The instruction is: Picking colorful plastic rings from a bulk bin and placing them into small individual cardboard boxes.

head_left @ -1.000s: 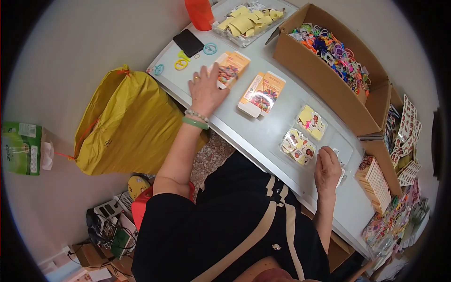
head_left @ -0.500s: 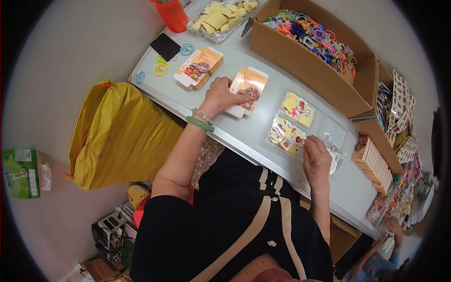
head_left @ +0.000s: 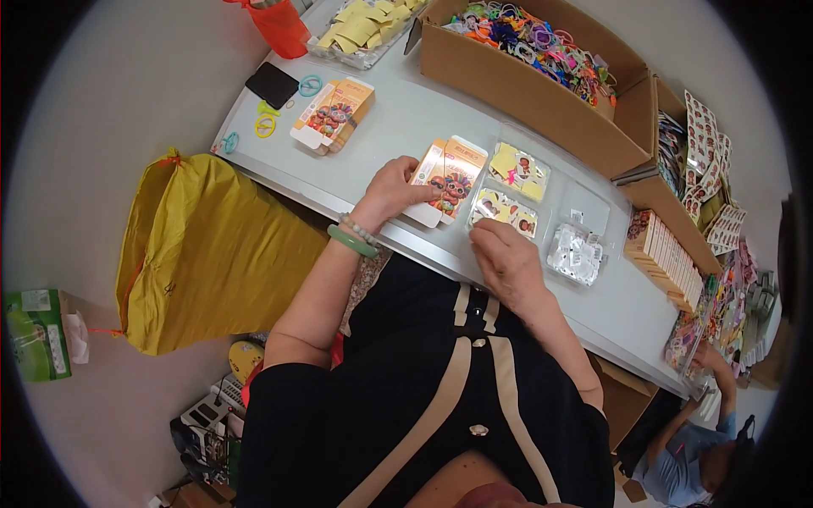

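My left hand (head_left: 396, 193), with a bead bracelet and a green bangle on its wrist, grips a small orange-and-white carton (head_left: 454, 176) printed with cartoon faces. Its thumb lies across the carton's front. Just right of the carton is a clear plastic tray (head_left: 555, 193) with compartments. Yellow cards (head_left: 518, 171) with small pictures lie in it, and more picture cards (head_left: 505, 212) sit in the nearer compartment. Over that compartment's near edge hovers my right hand (head_left: 508, 264), fingertips pinched together; whatever they hold is hidden. Small white packets (head_left: 577, 254) fill a container to its right.
Another carton stack (head_left: 334, 115), a black phone (head_left: 272, 85) and scissors (head_left: 266, 125) lie at the left. Behind stand a cardboard box (head_left: 517, 85) of colourful cords and a tray of yellow cards (head_left: 360, 30). A row of cartons (head_left: 665, 258) is at right; a co-worker (head_left: 690, 449) sits beyond.
My right hand has moved left, from beside the white packets to near the carton. My left hand has brought the carton nearer to me and closer to the tray. The whole view has shifted slightly.
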The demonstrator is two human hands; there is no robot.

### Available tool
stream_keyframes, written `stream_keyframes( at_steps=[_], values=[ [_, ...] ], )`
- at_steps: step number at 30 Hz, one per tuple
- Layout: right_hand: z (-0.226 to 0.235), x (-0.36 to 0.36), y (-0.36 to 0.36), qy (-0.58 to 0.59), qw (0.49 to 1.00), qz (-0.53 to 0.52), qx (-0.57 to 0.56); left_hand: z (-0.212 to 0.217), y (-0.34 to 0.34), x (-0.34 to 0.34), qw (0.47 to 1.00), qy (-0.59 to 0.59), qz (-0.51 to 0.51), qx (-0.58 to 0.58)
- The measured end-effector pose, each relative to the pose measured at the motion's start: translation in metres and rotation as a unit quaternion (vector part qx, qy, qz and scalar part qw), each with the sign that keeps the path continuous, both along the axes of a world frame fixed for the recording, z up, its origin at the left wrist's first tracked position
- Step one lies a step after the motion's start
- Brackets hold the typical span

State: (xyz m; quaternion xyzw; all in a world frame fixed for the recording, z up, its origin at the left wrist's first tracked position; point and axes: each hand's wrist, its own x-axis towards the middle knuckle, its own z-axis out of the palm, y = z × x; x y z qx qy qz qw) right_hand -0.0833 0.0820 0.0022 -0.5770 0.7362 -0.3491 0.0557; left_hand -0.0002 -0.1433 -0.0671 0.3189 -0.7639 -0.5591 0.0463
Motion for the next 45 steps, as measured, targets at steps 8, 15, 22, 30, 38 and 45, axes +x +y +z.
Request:
stream_keyframes(
  at_steps=[8,15,22,30,38,45],
  values=[
    [0.012,-0.008,-0.029,0.072,0.996,0.033,-0.028,-0.005,0.005,0.035,0.989,0.062,-0.038,0.126],
    [0.005,-0.035,-0.092,0.121,0.973,0.062,0.189,-0.007,0.021,0.055,0.993,0.119,-0.006,-0.012],
    [-0.006,-0.060,-0.125,-0.304,0.881,0.120,0.342,-0.003,0.024,0.065,0.990,0.136,-0.025,-0.034],
    [0.045,-0.020,-0.116,-0.286,0.899,0.160,0.290,0.027,0.036,0.064,0.946,0.181,-0.052,0.263],
    [0.020,0.018,-0.077,0.062,0.994,0.022,-0.087,0.037,0.047,0.057,0.812,0.341,0.235,0.410],
    [0.004,0.036,-0.068,0.170,0.980,-0.076,-0.066,0.050,0.072,0.047,0.835,0.359,0.281,0.308]
  ],
)
